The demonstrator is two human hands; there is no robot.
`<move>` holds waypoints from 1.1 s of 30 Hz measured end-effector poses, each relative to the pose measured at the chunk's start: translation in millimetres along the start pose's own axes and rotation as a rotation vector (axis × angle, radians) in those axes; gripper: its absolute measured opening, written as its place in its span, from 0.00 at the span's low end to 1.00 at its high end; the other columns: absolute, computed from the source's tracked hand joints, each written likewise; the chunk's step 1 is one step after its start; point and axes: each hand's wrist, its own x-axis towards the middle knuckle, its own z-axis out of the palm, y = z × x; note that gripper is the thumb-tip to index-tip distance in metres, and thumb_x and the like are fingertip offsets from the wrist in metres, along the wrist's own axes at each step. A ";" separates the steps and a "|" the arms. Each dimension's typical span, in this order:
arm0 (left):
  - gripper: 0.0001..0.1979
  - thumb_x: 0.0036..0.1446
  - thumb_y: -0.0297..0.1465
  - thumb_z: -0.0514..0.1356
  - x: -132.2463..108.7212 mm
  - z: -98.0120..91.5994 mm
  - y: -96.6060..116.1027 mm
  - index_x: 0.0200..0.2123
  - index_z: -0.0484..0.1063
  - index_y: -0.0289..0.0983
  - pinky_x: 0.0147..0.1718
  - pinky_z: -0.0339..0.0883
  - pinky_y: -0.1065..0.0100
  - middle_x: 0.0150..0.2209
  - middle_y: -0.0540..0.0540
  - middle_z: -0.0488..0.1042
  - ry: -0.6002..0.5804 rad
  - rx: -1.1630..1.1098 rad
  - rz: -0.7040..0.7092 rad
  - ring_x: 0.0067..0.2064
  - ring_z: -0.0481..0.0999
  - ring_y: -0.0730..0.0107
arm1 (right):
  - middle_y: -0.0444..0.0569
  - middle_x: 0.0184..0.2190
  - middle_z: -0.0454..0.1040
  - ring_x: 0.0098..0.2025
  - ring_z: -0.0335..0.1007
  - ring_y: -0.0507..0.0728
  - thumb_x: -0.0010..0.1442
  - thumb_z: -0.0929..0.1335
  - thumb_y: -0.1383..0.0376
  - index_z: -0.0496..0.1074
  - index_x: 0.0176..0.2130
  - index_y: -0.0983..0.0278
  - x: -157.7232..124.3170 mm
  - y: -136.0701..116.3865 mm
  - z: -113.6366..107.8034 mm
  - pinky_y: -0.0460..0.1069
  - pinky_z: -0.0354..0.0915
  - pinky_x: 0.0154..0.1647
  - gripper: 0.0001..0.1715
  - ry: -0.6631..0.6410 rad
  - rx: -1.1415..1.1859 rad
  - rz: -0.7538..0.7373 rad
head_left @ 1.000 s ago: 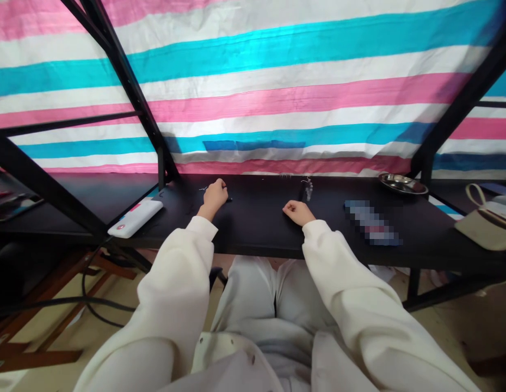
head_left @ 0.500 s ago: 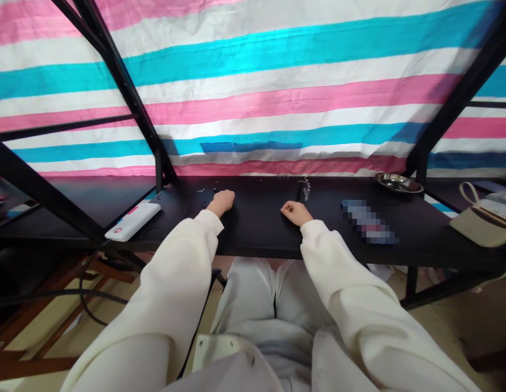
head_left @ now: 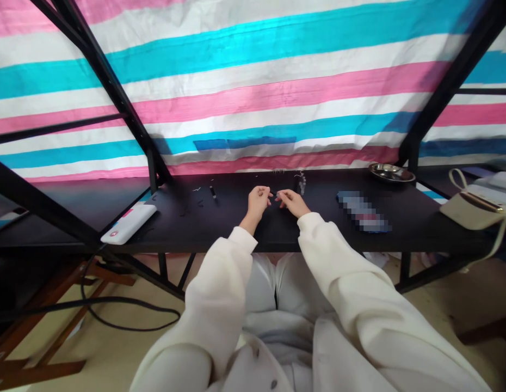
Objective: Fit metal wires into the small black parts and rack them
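My left hand [head_left: 259, 200] and my right hand [head_left: 292, 202] meet fingertip to fingertip, just above the black table [head_left: 232, 226]. Both have their fingers pinched. Something small and dark seems to lie between them, but against the black surface I cannot make out what it is. To the left of my left hand stands a small black cylinder [head_left: 213, 191] with a pale end. Behind my right hand lies a cluster of small clear pieces [head_left: 302, 184]. Thin dark curved bits [head_left: 201, 203] and white scraps [head_left: 196, 189] are scattered at the left.
A white power-bank-like box [head_left: 129, 224] lies at the left, a shiny metal dish [head_left: 392, 173] at the back right. Nearer on the right are a blurred-out blue item [head_left: 363, 212] and a beige pouch [head_left: 471, 209]. Black frame bars [head_left: 124, 103] slant before a striped sheet [head_left: 269, 92].
My left hand has moved right, away from the small black cylinder, to meet my right hand. My right hand has turned its fingertips toward the left one. The view has shifted slightly.
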 end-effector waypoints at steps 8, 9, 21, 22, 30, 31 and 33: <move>0.04 0.54 0.28 0.56 -16.3 5.2 -14.2 0.33 0.63 0.33 0.13 0.50 0.77 0.27 0.49 0.72 -0.113 -0.168 -0.060 0.14 0.62 0.85 | 0.42 0.19 0.68 0.17 0.59 0.47 0.42 0.70 0.47 0.70 0.29 0.65 4.0 10.2 -7.1 0.45 0.58 0.18 0.24 0.116 0.169 0.030; 0.04 0.54 0.28 0.56 -16.2 4.6 -14.3 0.34 0.63 0.33 0.13 0.50 0.77 0.27 0.48 0.72 -0.128 -0.170 -0.061 0.14 0.62 0.85 | 0.42 0.19 0.68 0.17 0.59 0.47 0.42 0.70 0.47 0.70 0.29 0.65 3.7 10.3 -7.3 0.45 0.58 0.19 0.24 0.114 0.177 0.032; 0.08 0.54 0.31 0.57 -15.5 2.2 -12.1 0.37 0.63 0.33 0.13 0.47 0.77 0.33 0.44 0.75 -0.195 -0.163 -0.093 0.16 0.66 0.83 | 0.43 0.19 0.68 0.19 0.59 0.48 0.43 0.66 0.43 0.67 0.29 0.64 -5.8 -4.7 -1.7 0.47 0.59 0.22 0.27 0.189 0.037 -0.012; 0.08 0.55 0.31 0.56 -15.6 2.1 -12.0 0.36 0.62 0.33 0.13 0.47 0.77 0.33 0.44 0.75 -0.201 -0.161 -0.087 0.16 0.67 0.83 | 0.43 0.19 0.67 0.19 0.58 0.48 0.43 0.66 0.43 0.67 0.29 0.64 -6.3 -5.0 -1.7 0.47 0.59 0.22 0.27 0.190 0.032 -0.016; 0.06 0.58 0.32 0.52 -18.5 4.4 -16.2 0.33 0.58 0.35 0.12 0.46 0.78 0.28 0.49 0.72 -0.227 -0.095 -0.022 0.15 0.65 0.83 | 0.44 0.19 0.67 0.19 0.59 0.48 0.43 0.66 0.44 0.67 0.28 0.65 -12.2 -8.1 -1.5 0.46 0.59 0.22 0.26 0.214 0.008 -0.032; 0.06 0.59 0.33 0.51 -19.0 4.7 -16.2 0.33 0.58 0.36 0.12 0.46 0.78 0.28 0.50 0.71 -0.228 -0.084 -0.018 0.15 0.65 0.84 | 0.44 0.18 0.67 0.18 0.59 0.48 0.43 0.66 0.44 0.67 0.27 0.65 -12.8 -9.1 -1.2 0.46 0.59 0.22 0.26 0.215 0.014 -0.029; 0.07 0.59 0.33 0.50 -19.8 5.2 -15.6 0.32 0.57 0.36 0.12 0.45 0.79 0.27 0.51 0.70 -0.225 -0.065 -0.020 0.14 0.64 0.84 | 0.44 0.18 0.67 0.18 0.59 0.48 0.42 0.66 0.44 0.67 0.27 0.65 -13.7 -11.0 -0.7 0.47 0.59 0.22 0.27 0.215 0.024 -0.025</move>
